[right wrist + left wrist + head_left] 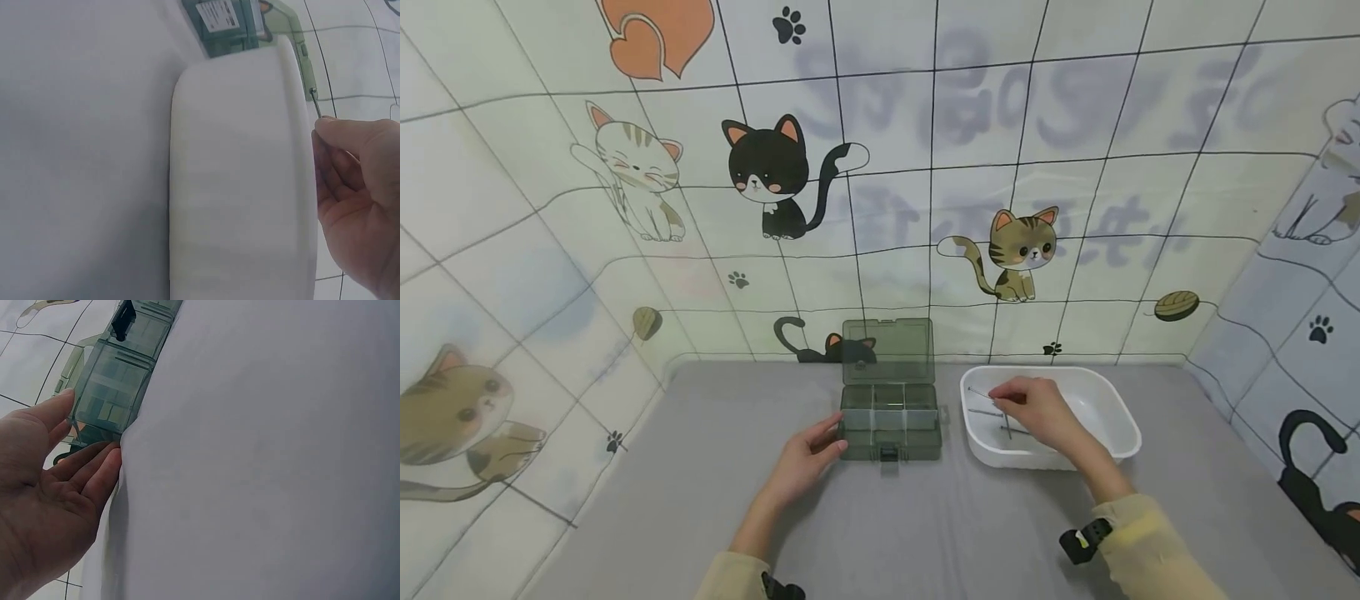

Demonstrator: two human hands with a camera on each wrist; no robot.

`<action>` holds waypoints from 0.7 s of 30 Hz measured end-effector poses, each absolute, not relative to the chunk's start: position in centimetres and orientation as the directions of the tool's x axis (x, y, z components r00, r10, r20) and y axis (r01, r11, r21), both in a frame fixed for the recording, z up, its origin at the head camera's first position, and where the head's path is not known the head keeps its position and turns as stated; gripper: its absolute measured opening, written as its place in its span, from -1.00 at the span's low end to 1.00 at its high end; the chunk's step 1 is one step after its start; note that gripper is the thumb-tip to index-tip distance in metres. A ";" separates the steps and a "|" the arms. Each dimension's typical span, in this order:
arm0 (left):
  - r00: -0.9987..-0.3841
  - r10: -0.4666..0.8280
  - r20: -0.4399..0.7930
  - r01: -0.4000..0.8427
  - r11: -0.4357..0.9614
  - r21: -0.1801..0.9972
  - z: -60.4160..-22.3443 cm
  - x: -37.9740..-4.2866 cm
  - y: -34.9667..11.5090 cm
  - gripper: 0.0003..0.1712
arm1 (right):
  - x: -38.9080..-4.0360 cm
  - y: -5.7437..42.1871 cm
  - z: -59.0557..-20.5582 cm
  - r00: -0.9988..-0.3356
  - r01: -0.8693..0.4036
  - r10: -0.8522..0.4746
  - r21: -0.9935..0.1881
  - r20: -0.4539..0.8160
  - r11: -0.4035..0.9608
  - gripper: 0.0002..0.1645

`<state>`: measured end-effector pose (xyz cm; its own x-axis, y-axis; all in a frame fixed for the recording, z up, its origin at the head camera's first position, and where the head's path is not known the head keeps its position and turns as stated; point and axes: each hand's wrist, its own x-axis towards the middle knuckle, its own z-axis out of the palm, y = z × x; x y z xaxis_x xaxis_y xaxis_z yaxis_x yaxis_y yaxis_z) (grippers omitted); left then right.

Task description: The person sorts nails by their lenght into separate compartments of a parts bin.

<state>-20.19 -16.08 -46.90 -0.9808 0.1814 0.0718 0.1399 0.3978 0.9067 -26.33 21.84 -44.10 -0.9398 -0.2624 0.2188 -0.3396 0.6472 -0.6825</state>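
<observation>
A translucent green compartment box stands on the grey surface with its lid raised at the back. My left hand touches the box's left side, thumb and fingertips against that end with the fingers fairly straight. Over the left part of a white tray, my right hand pinches a thin metal nail between thumb and fingers, its small head sticking out past the thumb. Several more nails lie in the tray below the fingers. The hand hides part of the tray floor.
Behind the box and tray rises a cloth wall with a grid and printed cats; similar walls stand at both sides. A narrow strip of grey tabletop lies between box and tray. A white label shows on the box's side.
</observation>
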 end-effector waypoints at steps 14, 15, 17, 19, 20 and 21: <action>-0.980 0.184 0.073 0.136 0.360 0.923 -47.4 -20.5 -16.2 -0.43 | -25.0 17.9 -44.0 -0.890 -0.456 -0.335 -0.628 0.310 0.631 -0.86; -0.980 0.183 0.073 0.135 0.353 0.926 -47.7 -20.6 -16.2 -0.42 | -24.9 17.6 -44.1 -0.886 -0.464 -0.343 -0.619 0.313 0.633 -0.87; -0.982 0.173 0.071 0.129 0.352 0.927 -48.3 -21.0 -16.3 -0.42 | -24.9 17.1 -44.1 -0.875 -0.485 -0.359 -0.601 0.326 0.635 -0.87; -0.984 0.163 0.072 0.128 0.371 0.920 -49.0 -21.4 -16.4 -0.42 | -24.9 16.6 -44.1 -0.862 -0.507 -0.374 -0.584 0.342 0.634 -0.86; -0.985 0.157 0.070 0.126 0.385 0.914 -49.3 -21.6 -16.5 -0.42 | -24.9 16.4 -44.2 -0.856 -0.517 -0.381 -0.574 0.350 0.635 -0.86; -0.986 0.154 0.071 0.128 0.401 0.907 -49.6 -21.7 -16.6 -0.41 | -24.9 16.2 -44.2 -0.855 -0.519 -0.383 -0.570 0.350 0.637 -0.85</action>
<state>-21.70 -16.57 -49.62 -0.9855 0.1542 0.0706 0.1277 0.4005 0.9073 -24.87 16.23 -44.23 -0.8548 -0.3830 0.3502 -0.5190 0.6371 -0.5698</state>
